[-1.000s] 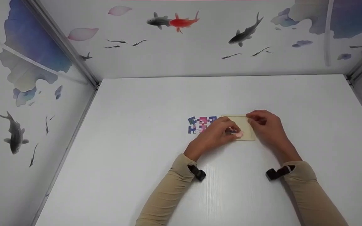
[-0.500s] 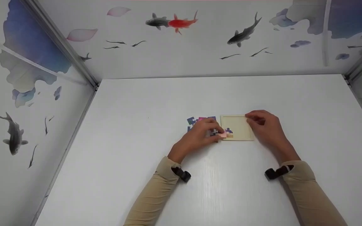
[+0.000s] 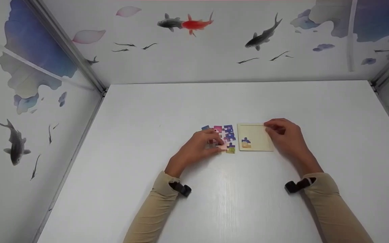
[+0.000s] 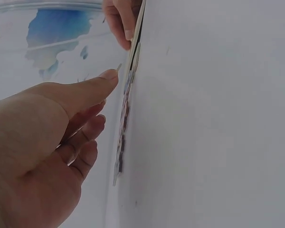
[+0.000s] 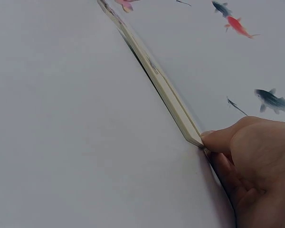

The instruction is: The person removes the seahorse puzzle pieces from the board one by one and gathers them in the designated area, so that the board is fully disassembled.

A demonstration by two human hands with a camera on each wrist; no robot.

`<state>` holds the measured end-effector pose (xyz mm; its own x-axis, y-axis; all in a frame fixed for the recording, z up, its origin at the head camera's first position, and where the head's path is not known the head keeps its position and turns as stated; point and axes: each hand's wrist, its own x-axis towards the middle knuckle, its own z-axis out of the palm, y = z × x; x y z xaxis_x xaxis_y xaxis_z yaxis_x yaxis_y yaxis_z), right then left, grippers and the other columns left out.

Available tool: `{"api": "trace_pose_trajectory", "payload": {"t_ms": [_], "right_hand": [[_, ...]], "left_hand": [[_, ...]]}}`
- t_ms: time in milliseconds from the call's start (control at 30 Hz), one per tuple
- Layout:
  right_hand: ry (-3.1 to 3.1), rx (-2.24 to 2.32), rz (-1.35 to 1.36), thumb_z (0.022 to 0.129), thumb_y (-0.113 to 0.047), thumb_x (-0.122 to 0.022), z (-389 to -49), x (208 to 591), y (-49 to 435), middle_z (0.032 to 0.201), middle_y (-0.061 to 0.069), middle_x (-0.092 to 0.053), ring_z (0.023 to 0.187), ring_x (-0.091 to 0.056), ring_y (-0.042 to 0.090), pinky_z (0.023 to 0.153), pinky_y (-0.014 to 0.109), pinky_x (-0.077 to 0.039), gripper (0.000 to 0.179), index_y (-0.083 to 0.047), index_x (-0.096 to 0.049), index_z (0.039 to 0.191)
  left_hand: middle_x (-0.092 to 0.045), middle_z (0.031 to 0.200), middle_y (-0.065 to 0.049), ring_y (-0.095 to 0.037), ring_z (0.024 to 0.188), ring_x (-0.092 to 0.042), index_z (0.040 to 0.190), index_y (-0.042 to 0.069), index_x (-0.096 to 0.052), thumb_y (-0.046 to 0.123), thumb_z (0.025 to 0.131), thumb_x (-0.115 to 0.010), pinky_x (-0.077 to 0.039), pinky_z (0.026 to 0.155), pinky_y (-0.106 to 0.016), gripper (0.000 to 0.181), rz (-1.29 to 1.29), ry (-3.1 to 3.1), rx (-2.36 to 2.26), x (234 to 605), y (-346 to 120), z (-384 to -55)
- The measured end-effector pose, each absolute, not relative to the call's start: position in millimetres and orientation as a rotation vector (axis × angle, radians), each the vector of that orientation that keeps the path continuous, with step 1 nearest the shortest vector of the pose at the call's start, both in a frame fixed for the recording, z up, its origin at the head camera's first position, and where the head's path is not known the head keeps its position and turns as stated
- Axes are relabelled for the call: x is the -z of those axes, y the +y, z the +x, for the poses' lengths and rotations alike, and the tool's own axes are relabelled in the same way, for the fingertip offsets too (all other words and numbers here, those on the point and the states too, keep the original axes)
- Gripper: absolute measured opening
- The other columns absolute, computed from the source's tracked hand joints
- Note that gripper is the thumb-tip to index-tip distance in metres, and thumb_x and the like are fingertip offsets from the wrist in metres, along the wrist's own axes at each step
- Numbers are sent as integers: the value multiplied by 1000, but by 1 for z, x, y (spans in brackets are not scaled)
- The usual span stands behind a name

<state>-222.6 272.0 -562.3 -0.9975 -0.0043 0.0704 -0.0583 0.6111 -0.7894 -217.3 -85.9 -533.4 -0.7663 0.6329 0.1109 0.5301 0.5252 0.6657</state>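
A pale wooden puzzle tray [image 3: 258, 137] lies on the white table, with one blue-and-tan jigsaw piece [image 3: 246, 143] in its lower left corner. My right hand [image 3: 285, 133] grips the tray's right edge; the right wrist view shows the thumb [image 5: 213, 140] on that rim. To the left of the tray, several colourful jigsaw pieces [image 3: 229, 132] lie grouped, partly covered by my left hand [image 3: 198, 145]. Between its thumb and fingers this hand pinches a pink jigsaw piece [image 3: 223, 147], seen edge-on as a thin sliver [image 4: 119, 67] in the left wrist view.
The white tabletop [image 3: 140, 135] stretches around the tray and pieces. White walls with painted fish [image 3: 262, 37] stand at the back and left. A dark wrist camera [image 3: 180, 189] is strapped at the left sleeve, another camera [image 3: 294, 187] at the right.
My left hand has moved left from over the tray to above the loose pieces, keeping the pink piece. The piece in the tray's corner is now uncovered. My right hand stays on the tray's edge.
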Motion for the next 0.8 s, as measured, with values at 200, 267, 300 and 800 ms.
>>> {"api": "trace_pose_trajectory", "payload": {"t_ms": [200, 267, 300, 800], "right_hand": [[-2766, -1343, 65, 107, -19, -69, -223, 563, 272, 134, 3, -69, 109, -63, 19, 87, 13, -47, 25, -21, -78, 130], [-2762, -1344, 72, 107, -18, -70, -223, 563, 272, 134, 3, -69, 109, -63, 19, 87, 12, -47, 25, -20, -78, 130], [-2758, -1351, 72, 107, -19, -70, -223, 564, 272, 134, 2, -69, 109, -63, 18, 87, 12, -47, 25, -21, -78, 130], [-2758, -1380, 47, 107, -24, -70, -222, 564, 272, 135, 1, -69, 110, -63, 18, 87, 12, -48, 25, -23, -78, 131]], "left_hand": [[-72, 116, 1, -17, 110, -64, 116, 14, -79, 17, 99, -82, -56, 103, -36, 18, 1029, 2607, -1044, 535, -97, -218], [-71, 114, 1, -16, 109, -64, 115, 15, -80, 16, 99, -82, -56, 102, -35, 16, 1041, 2601, -1042, 535, -99, -219], [-72, 114, 1, -16, 109, -64, 114, 15, -81, 16, 98, -82, -56, 102, -35, 15, 1048, 2593, -1043, 535, -99, -219], [-73, 118, -1, -18, 112, -65, 117, 15, -86, 22, 99, -82, -54, 103, -37, 20, 1071, 2552, -1029, 537, -101, -219]]}}
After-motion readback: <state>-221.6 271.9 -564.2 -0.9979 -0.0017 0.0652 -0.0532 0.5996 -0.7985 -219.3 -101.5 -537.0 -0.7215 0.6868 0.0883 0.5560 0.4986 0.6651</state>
